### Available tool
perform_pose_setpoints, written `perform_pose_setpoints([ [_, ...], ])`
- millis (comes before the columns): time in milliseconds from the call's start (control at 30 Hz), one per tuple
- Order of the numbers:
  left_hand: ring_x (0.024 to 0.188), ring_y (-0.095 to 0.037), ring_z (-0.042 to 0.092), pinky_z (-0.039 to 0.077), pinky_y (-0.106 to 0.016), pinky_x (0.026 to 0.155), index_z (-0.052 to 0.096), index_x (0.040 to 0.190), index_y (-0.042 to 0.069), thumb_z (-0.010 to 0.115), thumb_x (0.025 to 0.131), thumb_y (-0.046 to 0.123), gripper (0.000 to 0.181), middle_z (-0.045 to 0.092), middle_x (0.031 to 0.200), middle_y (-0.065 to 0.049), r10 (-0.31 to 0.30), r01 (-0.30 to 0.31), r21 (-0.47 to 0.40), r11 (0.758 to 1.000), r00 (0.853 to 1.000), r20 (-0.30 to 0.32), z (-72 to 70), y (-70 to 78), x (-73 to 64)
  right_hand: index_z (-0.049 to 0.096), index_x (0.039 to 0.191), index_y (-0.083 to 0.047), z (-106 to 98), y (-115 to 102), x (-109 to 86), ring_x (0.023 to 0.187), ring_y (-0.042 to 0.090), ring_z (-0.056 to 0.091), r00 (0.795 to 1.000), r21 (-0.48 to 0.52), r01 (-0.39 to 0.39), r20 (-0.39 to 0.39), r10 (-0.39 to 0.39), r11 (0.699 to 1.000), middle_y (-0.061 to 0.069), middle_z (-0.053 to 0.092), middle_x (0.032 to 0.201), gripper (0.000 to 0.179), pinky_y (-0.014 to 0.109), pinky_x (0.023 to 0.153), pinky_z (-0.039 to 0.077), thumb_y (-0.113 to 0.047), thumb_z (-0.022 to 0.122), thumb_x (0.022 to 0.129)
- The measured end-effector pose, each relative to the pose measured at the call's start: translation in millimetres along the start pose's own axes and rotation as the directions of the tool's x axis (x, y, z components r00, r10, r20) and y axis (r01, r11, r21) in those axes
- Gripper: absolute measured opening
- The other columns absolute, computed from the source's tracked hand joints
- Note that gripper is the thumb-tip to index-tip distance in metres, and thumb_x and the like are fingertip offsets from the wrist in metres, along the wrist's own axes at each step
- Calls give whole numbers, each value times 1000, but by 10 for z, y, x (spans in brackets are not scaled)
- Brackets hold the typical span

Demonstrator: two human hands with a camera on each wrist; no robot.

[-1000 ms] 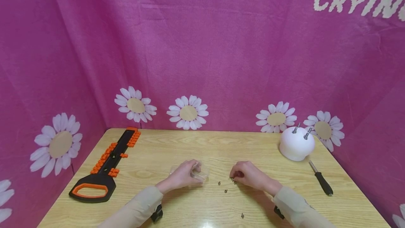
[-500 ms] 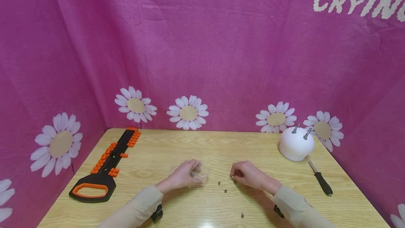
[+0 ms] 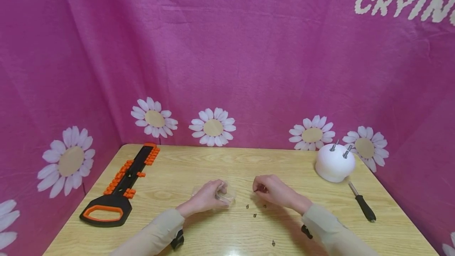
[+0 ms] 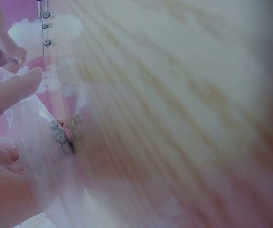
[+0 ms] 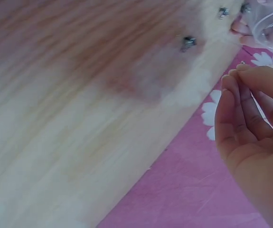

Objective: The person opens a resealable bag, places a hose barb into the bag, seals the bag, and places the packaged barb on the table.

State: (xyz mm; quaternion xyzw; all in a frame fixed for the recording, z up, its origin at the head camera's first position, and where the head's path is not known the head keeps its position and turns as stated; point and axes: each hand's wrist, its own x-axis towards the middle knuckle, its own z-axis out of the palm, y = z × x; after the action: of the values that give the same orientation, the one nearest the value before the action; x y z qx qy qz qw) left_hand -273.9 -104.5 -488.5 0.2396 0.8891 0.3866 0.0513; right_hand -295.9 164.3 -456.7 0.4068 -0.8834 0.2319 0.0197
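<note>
My left hand (image 3: 207, 196) grips a clear plastic bag (image 3: 229, 193) low over the table, thumb and fingers spread around its mouth. In the left wrist view several small metal screws (image 4: 61, 137) lie inside the bag. My right hand (image 3: 276, 191) is just above the table, right of the bag, and its thumb and fingertips pinch a small metal screw (image 4: 16, 61). That screw's tip barely shows in the right wrist view. Several loose screws (image 3: 254, 215) lie scattered on the wood between and in front of the hands.
At the left of the wooden table (image 3: 220, 161) lies a long black tool with orange clips and handle (image 3: 106, 208). A white dome with metal posts (image 3: 335, 164) stands back right, beside a black-handled screwdriver (image 3: 364, 206). A pink flowered cloth (image 3: 249, 70) hangs behind.
My right hand has lifted from the table and moved slightly left toward the bag, with a screw in its fingertips. The left hand stays around the bag.
</note>
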Motion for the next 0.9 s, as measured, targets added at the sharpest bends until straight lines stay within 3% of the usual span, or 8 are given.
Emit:
perform_pose_setpoints([
  [500,97,-27,61,50,-35,88,61,110,-5,86,73,15,49,70,99,-14,63,-61,37,997,997,-35,4,0,-1,66,87,-9,48,-309,366,77,5,67,991,6,127,-46,-126,992,0,72,84,9,17,69,55,-1,71,88],
  [900,99,-26,62,51,-36,88,61,113,-4,85,76,16,49,70,101,-11,53,-52,49,997,998,-24,8,-7,18,68,90,-3,118,-390,466,81,9,69,992,74,128,-5,-128,989,5,73,88,5,18,70,57,1,67,90],
])
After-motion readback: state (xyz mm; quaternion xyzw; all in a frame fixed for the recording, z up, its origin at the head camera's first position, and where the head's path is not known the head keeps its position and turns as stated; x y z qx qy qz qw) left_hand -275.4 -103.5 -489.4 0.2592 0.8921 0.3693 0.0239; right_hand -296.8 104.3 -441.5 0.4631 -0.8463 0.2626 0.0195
